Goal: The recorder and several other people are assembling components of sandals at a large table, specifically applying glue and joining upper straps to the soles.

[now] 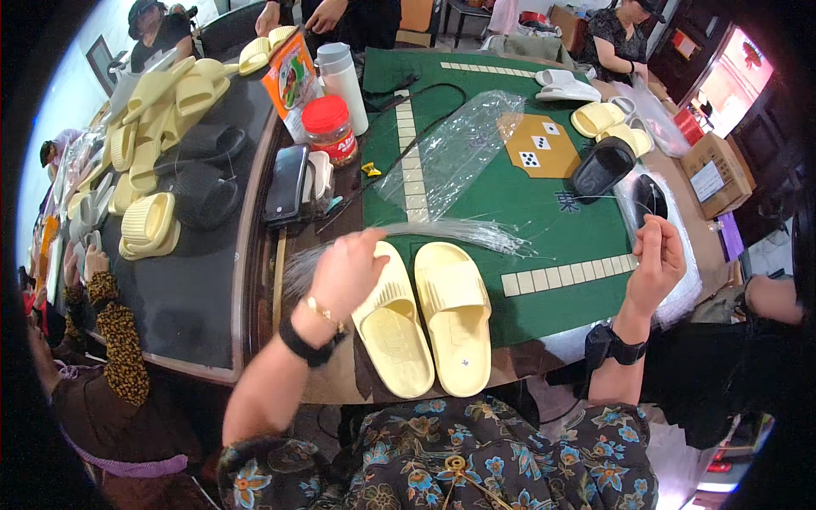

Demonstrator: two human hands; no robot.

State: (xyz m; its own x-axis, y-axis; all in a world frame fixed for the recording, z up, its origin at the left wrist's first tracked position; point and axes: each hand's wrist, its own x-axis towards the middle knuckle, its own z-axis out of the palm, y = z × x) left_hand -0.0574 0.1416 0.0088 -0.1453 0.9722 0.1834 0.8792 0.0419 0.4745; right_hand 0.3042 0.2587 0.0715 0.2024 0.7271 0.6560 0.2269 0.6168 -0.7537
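A pair of pale yellow slippers, a left one [397, 340] and a right one [457, 331], lies side by side on the table edge before me. My left hand [344, 276] is curled at the toe of the left slipper, over a bundle of thin clear plastic strands [463, 234]. What its fingers grip is hidden. Raised at the right, my right hand [659, 263] pinches a thin clear strand [625, 199] that runs leftward. Behind that hand are a black slipper [602, 167] and another black slipper [650, 200] on clear plastic wrap.
A green mat [544, 204] with a clear plastic bag [450, 153] covers the table. A red-lidded jar [330, 127], a white bottle [342, 85] and a phone [287, 183] stand left. Slippers [149, 221] pile on another table. Other people work around; a cardboard box [716, 174] is right.
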